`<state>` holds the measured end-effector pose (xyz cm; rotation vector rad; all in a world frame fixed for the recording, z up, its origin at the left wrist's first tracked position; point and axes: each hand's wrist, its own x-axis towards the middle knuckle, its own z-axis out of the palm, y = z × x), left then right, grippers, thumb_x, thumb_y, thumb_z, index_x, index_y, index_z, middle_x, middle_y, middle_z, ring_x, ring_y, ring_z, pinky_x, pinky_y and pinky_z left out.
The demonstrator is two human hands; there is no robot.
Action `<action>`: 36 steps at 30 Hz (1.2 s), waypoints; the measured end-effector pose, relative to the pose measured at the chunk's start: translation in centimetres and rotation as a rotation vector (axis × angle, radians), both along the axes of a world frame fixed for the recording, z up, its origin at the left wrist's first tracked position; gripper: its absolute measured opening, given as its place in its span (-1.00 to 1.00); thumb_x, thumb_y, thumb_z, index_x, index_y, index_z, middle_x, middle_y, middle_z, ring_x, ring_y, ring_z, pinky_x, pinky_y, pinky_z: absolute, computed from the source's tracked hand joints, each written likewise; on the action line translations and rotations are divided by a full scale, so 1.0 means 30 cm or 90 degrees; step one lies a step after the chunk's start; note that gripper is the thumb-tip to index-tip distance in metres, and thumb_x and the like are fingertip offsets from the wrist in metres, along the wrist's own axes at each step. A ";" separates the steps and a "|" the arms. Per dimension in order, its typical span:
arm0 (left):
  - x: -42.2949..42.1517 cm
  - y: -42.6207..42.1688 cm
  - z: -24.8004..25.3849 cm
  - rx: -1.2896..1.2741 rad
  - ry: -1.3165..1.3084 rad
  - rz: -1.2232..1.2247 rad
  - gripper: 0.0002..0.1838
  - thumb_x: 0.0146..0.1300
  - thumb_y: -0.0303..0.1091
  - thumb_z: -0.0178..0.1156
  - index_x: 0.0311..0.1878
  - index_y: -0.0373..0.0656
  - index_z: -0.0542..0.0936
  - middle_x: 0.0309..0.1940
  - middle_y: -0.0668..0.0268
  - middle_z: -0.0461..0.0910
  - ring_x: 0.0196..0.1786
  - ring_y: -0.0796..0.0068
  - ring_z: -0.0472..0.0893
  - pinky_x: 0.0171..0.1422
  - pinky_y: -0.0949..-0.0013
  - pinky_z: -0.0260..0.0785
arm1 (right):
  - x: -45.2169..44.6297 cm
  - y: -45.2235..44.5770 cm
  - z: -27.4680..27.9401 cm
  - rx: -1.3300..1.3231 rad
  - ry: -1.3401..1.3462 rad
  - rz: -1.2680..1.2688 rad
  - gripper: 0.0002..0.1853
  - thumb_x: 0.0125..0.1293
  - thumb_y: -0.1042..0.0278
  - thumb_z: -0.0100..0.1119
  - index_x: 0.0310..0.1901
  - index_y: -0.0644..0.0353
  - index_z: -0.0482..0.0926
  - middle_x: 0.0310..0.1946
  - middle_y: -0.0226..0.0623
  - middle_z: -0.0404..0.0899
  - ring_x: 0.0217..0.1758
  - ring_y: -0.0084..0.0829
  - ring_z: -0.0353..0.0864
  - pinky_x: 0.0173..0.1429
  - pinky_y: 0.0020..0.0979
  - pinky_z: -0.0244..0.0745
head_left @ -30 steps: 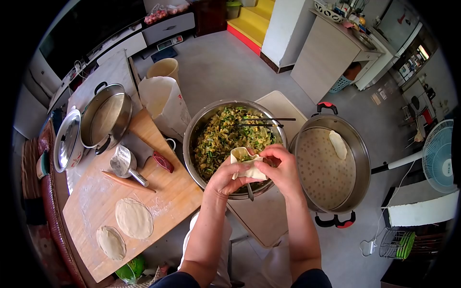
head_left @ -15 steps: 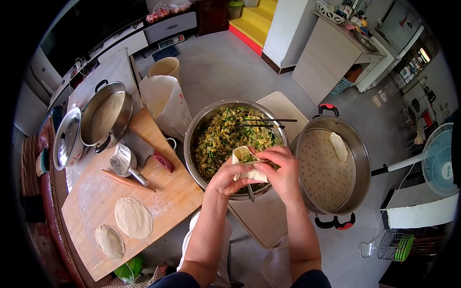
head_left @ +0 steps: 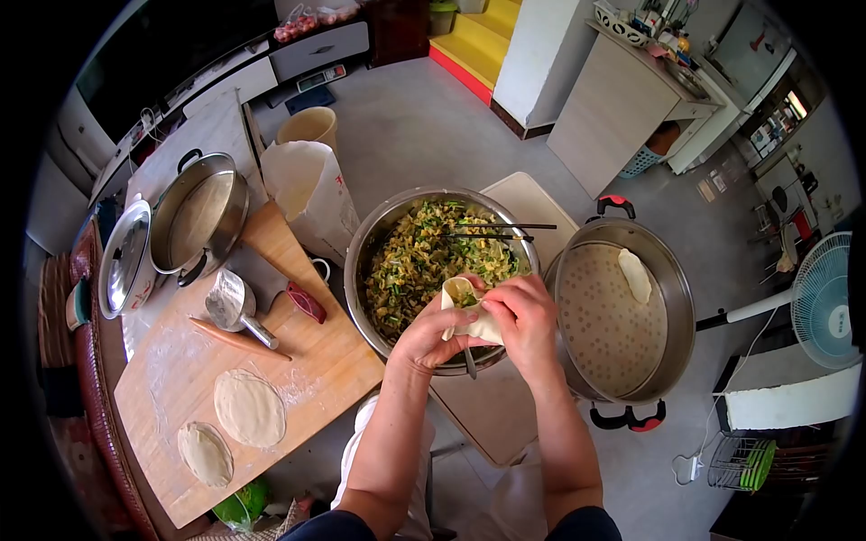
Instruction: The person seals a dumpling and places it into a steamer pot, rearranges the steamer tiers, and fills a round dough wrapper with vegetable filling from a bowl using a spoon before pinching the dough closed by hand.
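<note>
Above the near rim of a steel bowl (head_left: pixel 353 279), both hands hold one dumpling (head_left: pixel 457 290), its wrapper folded around green and yellow filling and gaping at the far left end. My left hand (head_left: pixel 424 338) cups it from the left, thumb across its side. With pinched fingers, my right hand (head_left: pixel 523 320) grips the wrapper's edge on the right. Chopped vegetable filling (head_left: pixel 424 261) fills much of the bowl, where black chopsticks (head_left: pixel 505 231) lie across the far right rim. A spoon handle (head_left: pixel 471 362) sticks out below my hands.
Right of the bowl stands a steamer pot (head_left: pixel 613 343) with one finished dumpling (head_left: pixel 635 276) inside. On the left, a wooden board (head_left: pixel 334 370) carries dough wrappers (head_left: pixel 250 408), a rolling pin (head_left: pixel 236 337), a metal scoop (head_left: pixel 233 302) and a cleaver (head_left: pixel 305 302). A fan (head_left: pixel 823 298) stands far right.
The wrapper's open end has narrowed a little, and my right fingers have shifted slightly along its edge. Everything else stays in place.
</note>
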<state>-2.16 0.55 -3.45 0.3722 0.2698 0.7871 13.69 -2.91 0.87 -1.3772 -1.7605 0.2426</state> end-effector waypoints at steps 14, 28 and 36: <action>-0.028 0.015 0.020 -0.006 -0.185 0.051 -0.55 0.17 -0.49 0.17 0.16 -0.09 0.41 0.25 -0.06 0.42 0.28 -0.12 0.49 0.21 -0.23 0.53 | 0.071 -0.017 0.034 -0.119 0.352 0.162 -0.48 -0.02 0.28 0.58 0.00 0.22 0.62 0.09 -0.24 0.44 0.20 -0.29 0.47 0.16 -0.32 0.46; -0.026 0.015 0.007 -0.055 -0.270 0.082 -0.55 0.20 -0.45 0.16 0.20 -0.05 0.42 0.20 -0.08 0.45 0.32 -0.14 0.44 0.23 -0.14 0.50 | -0.021 -0.035 0.025 0.194 0.064 0.050 -0.63 -0.18 0.46 0.59 -0.24 0.10 0.72 -0.12 -0.32 0.51 -0.09 -0.31 0.46 -0.11 -0.35 0.49; -0.031 0.021 0.014 -0.012 -0.240 0.081 -0.55 0.20 -0.46 0.18 0.18 -0.07 0.39 0.15 -0.08 0.48 0.23 -0.07 0.51 0.19 -0.05 0.53 | -0.044 -0.046 0.037 0.138 0.127 0.035 -0.70 -0.01 0.48 0.51 -0.19 0.25 0.68 -0.08 -0.24 0.47 -0.04 -0.33 0.47 -0.03 -0.36 0.47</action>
